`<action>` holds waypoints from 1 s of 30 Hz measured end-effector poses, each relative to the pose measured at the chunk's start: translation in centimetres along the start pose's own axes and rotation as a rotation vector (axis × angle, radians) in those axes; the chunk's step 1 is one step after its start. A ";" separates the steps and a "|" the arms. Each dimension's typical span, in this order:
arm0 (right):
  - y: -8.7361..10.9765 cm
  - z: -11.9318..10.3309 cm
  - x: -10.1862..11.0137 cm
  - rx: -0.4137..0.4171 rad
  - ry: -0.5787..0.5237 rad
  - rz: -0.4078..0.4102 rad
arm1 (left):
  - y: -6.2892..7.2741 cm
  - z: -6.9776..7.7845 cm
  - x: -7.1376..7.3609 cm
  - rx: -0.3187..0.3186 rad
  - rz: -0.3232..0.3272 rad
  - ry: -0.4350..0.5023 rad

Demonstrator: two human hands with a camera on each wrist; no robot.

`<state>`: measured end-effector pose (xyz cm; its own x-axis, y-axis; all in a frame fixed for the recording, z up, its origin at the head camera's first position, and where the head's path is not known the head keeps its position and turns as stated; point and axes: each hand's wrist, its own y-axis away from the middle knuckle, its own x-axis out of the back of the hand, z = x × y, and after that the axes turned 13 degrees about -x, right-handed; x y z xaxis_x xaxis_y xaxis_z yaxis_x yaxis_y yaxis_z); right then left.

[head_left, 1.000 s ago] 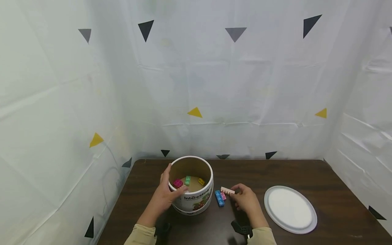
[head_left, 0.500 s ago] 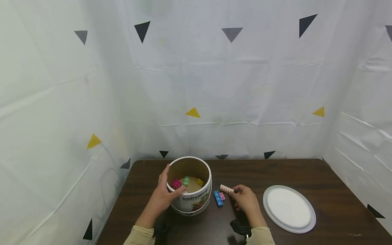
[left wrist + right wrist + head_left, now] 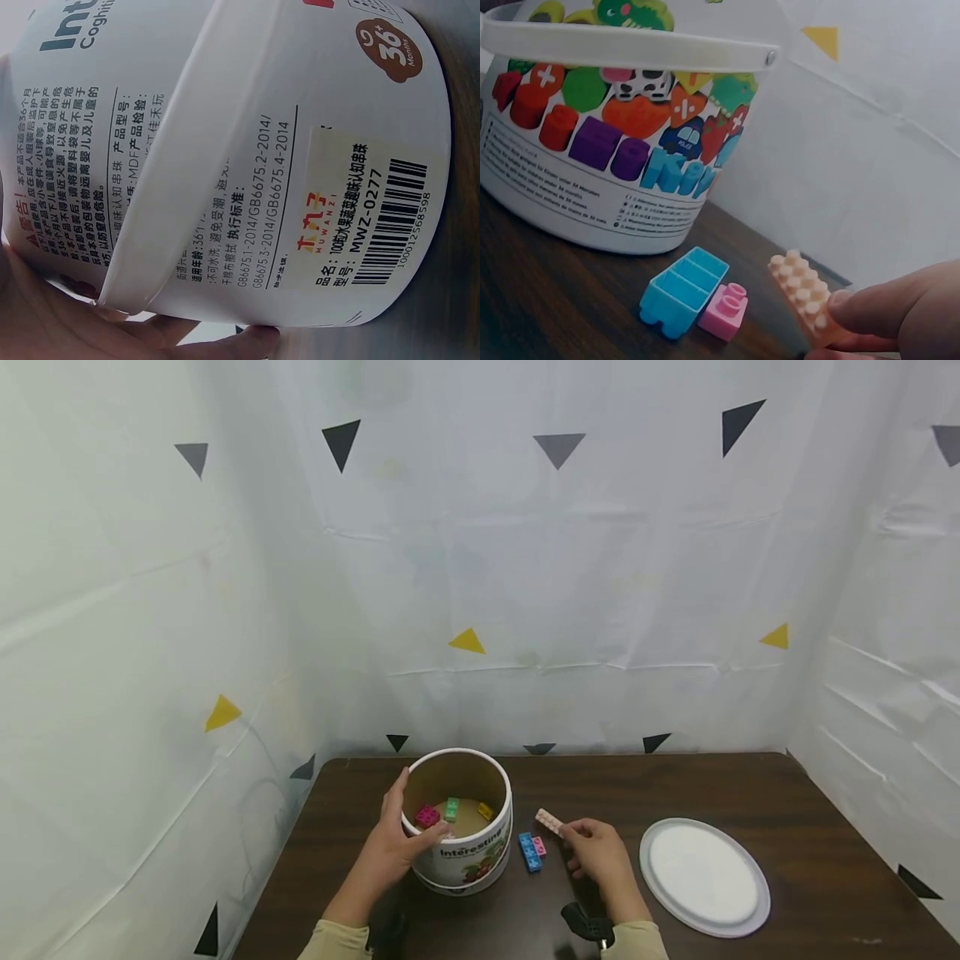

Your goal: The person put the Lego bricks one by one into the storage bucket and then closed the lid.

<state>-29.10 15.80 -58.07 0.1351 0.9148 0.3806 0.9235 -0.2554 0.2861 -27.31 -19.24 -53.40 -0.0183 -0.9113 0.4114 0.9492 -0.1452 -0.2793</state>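
Observation:
My left hand (image 3: 384,852) grips the white printed bucket (image 3: 461,867) at its left side, thumb over the front rim. Fingers (image 3: 232,345) lie along the bucket's wall in the left wrist view. Inside the bucket are a magenta brick (image 3: 427,816), a green brick (image 3: 452,810) and a yellow brick (image 3: 486,811). My right hand (image 3: 602,856) pinches one end of a long peach toy brick (image 3: 801,289), its studs showing. Just left of that hand lie a blue brick (image 3: 682,291), hollow side visible, and a small pink brick (image 3: 724,311) beside it.
On the dark wooden table (image 3: 585,777), a round white lid (image 3: 705,877) lies to the right of my right hand. A white curtain (image 3: 510,568) with black, grey and yellow triangles encloses the back and sides.
The peach brick has turned in my right fingers, so its studs now face up toward the head camera. My left hand stays on the bucket. The head view has shifted slightly.

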 end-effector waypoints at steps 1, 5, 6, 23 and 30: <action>0.1 -0.1 -0.1 -0.001 -0.028 -0.008 | 0.0 0.0 0.1 0.000 0.002 0.000; 0.4 -0.6 -0.3 -0.008 -0.161 -0.060 | 0.1 0.0 0.5 0.001 0.003 -0.005; 0.5 -0.8 -0.4 -0.010 -0.196 -0.075 | 0.1 0.0 0.6 0.005 0.002 -0.011; 4.1 -6.8 -0.3 0.060 -0.492 -0.220 | 0.2 0.2 1.0 0.002 0.002 0.021; 6.1 -8.8 -1.6 0.095 -0.541 -0.348 | 0.1 0.2 0.8 -0.016 -0.003 0.005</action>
<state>-26.85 10.01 -49.25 -0.0390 0.9737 -0.2243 0.9704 0.0905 0.2240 -27.19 -19.89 -52.92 -0.0226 -0.9128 0.4077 0.9438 -0.1540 -0.2924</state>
